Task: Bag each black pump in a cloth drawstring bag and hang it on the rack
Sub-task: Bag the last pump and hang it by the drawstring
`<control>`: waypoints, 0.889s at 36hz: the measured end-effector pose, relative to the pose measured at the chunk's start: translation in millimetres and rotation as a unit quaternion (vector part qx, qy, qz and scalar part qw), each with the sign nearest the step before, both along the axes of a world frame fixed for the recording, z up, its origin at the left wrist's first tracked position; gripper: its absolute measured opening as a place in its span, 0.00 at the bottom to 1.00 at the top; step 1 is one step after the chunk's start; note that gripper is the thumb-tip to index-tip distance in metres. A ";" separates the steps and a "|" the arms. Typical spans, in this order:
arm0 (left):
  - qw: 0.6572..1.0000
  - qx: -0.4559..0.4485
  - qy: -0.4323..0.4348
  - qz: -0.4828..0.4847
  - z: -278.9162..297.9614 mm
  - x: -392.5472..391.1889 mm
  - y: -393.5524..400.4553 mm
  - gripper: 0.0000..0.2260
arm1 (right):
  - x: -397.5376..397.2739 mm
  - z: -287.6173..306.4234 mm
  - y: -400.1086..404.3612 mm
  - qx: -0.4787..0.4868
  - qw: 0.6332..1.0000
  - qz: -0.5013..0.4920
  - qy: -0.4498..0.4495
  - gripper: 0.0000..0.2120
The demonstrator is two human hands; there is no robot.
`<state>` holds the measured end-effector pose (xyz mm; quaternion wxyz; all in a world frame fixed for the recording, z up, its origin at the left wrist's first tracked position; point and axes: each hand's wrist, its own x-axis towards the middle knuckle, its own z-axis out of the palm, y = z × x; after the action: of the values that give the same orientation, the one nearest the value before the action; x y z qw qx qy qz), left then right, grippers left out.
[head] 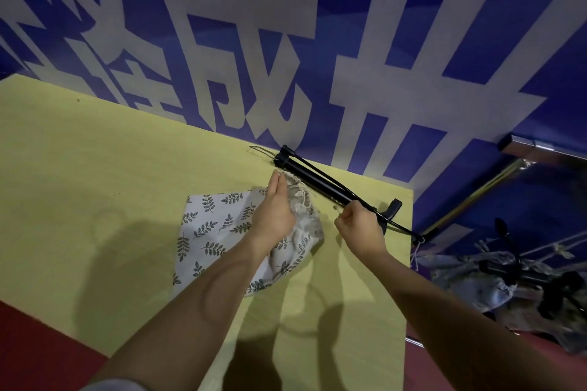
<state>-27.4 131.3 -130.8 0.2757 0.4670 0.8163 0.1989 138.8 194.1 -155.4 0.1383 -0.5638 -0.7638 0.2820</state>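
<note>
Blue wall cloth printed with large pale characters fills the background, matte and finely woven. Below it a yellow-green worktop is seen, flat and smooth, its right edge dropping to a dark red floor.

On the worktop near the wall a black pump is laid slantwise, a long slim tube with a thin hose running beside it, a wire foot at the far end and a handle at the near end. It lies just beside the bag, probably so that it can be slid in once the mouth is opened; it is not yet bagged.

A cloth drawstring bag is spread flat in front of it, pale fabric printed with dark leaf sprigs, rumpled and gathered toward its mouth.

The left hand is laid on the gathered mouth with fingers straight and together, pressing the cloth down, apparently to steady it. The right hand is curled closed beside the pump's handle; it seems to be pinching the bag's cord, though the cord itself is too thin to be made out with certainty.

At the lower right a heap of bagged pumps is seen, blurred, beneath a metal rack.
</note>
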 end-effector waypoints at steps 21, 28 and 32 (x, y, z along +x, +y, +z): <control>0.998 0.034 -0.035 -0.040 1.5 -13.6 26.8 0.34 | -37.4 -9.3 58.3 0.017 0.991 0.076 -0.112 0.26; 0.998 0.026 -0.025 -0.056 -4.5 -22.4 41.6 0.35 | -39.7 -32.7 84.4 -0.060 0.965 0.131 -0.217 0.29; 0.998 0.007 -0.017 -0.060 -9.0 -27.7 45.8 0.35 | -45.0 -38.3 89.7 -0.009 0.961 0.131 -0.243 0.25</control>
<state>-55.1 177.1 -139.8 0.2976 0.5139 0.7805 0.1954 93.8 283.8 -193.7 -0.0944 -0.5119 -0.8389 0.1588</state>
